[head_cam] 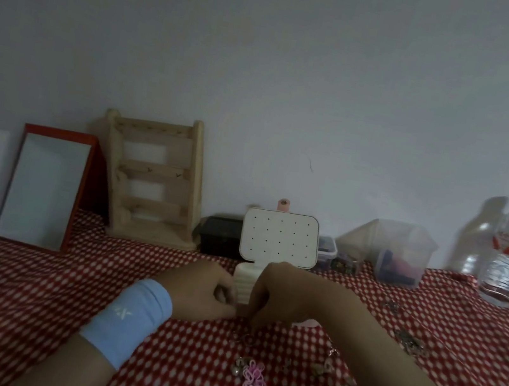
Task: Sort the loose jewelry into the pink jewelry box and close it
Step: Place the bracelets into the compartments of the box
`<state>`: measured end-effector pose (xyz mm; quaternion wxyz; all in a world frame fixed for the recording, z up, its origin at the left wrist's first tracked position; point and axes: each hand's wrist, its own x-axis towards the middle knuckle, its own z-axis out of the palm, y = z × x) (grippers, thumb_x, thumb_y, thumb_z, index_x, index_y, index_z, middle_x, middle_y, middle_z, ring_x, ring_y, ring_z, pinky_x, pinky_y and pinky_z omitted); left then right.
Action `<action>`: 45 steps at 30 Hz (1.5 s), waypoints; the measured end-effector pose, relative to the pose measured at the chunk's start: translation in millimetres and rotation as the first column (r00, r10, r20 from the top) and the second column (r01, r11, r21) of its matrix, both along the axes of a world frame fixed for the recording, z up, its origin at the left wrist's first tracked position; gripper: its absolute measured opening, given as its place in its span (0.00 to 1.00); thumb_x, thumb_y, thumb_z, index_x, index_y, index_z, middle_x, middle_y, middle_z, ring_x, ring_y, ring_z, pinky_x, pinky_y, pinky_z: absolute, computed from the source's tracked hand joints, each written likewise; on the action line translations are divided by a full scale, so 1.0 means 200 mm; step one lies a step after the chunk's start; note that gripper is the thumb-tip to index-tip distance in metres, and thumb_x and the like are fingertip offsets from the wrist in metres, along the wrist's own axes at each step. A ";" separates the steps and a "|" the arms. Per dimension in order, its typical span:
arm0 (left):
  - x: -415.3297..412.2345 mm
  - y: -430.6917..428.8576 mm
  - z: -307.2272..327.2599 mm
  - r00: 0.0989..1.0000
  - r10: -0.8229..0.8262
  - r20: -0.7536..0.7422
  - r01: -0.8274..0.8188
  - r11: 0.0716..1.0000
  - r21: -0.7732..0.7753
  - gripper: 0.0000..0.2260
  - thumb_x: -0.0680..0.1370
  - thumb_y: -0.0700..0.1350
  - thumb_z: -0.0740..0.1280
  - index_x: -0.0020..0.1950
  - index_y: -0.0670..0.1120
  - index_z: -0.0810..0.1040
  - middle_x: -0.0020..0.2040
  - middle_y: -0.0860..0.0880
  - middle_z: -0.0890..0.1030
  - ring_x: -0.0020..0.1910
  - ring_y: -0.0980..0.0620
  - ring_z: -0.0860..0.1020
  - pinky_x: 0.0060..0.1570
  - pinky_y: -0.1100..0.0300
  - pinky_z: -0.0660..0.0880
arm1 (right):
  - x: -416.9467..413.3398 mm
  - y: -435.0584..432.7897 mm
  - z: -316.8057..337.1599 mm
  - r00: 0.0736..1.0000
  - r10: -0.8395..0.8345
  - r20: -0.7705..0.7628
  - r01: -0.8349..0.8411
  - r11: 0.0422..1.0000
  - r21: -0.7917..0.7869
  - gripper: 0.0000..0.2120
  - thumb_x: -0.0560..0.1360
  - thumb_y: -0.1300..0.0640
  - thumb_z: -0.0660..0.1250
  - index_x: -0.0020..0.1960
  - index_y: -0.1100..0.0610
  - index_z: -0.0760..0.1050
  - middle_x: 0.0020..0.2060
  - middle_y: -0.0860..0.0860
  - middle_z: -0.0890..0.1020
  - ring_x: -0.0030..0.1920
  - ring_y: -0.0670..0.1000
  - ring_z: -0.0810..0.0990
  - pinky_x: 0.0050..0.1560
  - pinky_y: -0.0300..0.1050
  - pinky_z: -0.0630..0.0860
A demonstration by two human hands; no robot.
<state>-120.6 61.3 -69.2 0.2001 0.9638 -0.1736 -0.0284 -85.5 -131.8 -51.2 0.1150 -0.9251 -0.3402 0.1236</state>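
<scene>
On red checked cloth, the left hand grips the open pink, cream-lined jewelry box; the right hand curls over it, hold unclear.

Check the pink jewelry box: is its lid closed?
No, the jewelry box lid stands upright, its perforated inner face toward the camera.

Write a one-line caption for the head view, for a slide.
Left hand and right hand meet at the open pink jewelry box; loose jewelry lies on the red checked cloth.
</scene>
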 end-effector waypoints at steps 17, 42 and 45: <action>-0.10 -0.02 -0.07 1.000 0.009 -0.005 -0.010 0.977 -0.212 0.10 0.73 0.52 0.72 0.53 0.52 0.84 0.47 0.56 0.84 0.44 0.60 0.81 0.51 0.62 0.78 | -0.13 -0.02 -0.05 0.975 -0.205 0.083 0.187 0.965 0.184 0.07 0.72 0.49 0.75 0.49 0.49 0.87 0.44 0.44 0.85 0.45 0.44 0.80 0.56 0.44 0.78; 0.28 0.03 -0.12 0.978 0.167 0.123 -0.102 0.904 -0.415 0.04 0.75 0.47 0.71 0.50 0.53 0.83 0.47 0.56 0.83 0.47 0.59 0.80 0.52 0.60 0.78 | 0.21 0.08 -0.02 0.925 -0.377 0.039 0.339 0.868 0.362 0.03 0.71 0.56 0.78 0.44 0.51 0.88 0.37 0.43 0.85 0.39 0.43 0.81 0.43 0.39 0.81; 0.28 0.05 -0.16 0.978 0.151 0.146 -0.083 0.918 -0.388 0.06 0.77 0.47 0.70 0.53 0.52 0.83 0.49 0.58 0.82 0.47 0.64 0.77 0.48 0.71 0.73 | 0.23 0.09 -0.06 0.925 -0.368 0.092 0.332 0.902 0.276 0.04 0.71 0.53 0.78 0.46 0.50 0.87 0.41 0.44 0.86 0.43 0.44 0.82 0.49 0.43 0.82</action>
